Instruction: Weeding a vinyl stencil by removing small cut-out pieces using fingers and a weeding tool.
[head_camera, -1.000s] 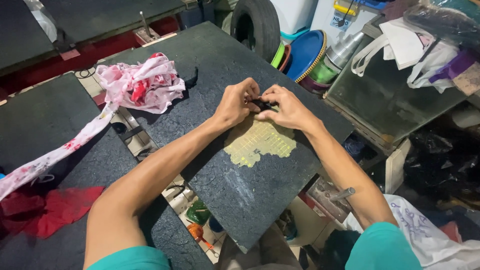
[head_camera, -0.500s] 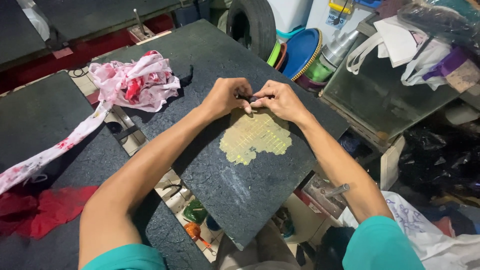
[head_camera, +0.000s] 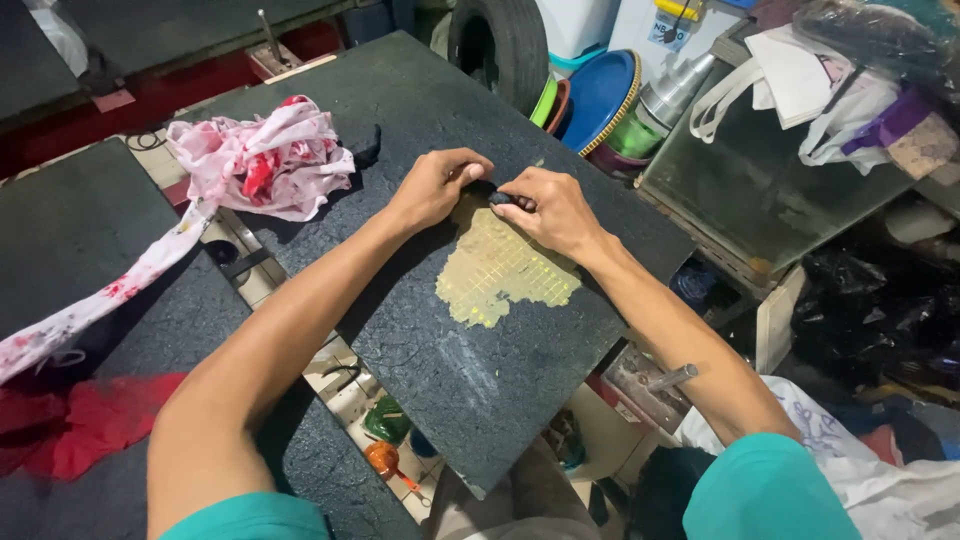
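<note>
Both hands meet at the far edge of a worn patch (head_camera: 505, 270) on a dark, tilted board (head_camera: 470, 390), where the black covering is gone and a yellowish, grid-marked layer shows through. The left hand (head_camera: 435, 188) is curled, its fingertips pressed together and down at the patch's upper rim; the right hand (head_camera: 548, 208) pinches a small dark bit (head_camera: 498, 198) between thumb and forefinger, right where the 2 hands touch (whether it is a flap of the black covering or a small tool, the picture does not settle). Judging by how things lie, the work looks like stripping or scraping the dark surface off the board, and it stands at an early-to-middle stage: 1 irregular area near the board's centre is bare, while the black layer is intact on every side of it, cracked and scuffed toward the near corner. The active edge is the far one, under the fingers. To the left on the same board lies a crumpled pink-and-white rag (head_camera: 262, 160), well apart from the hands, its tail trailing across the gap onto another dark board (head_camera: 90, 230). Beyond the board's far corner stand a tyre (head_camera: 500, 45) and stacked coloured plates (head_camera: 590, 100).
</note>
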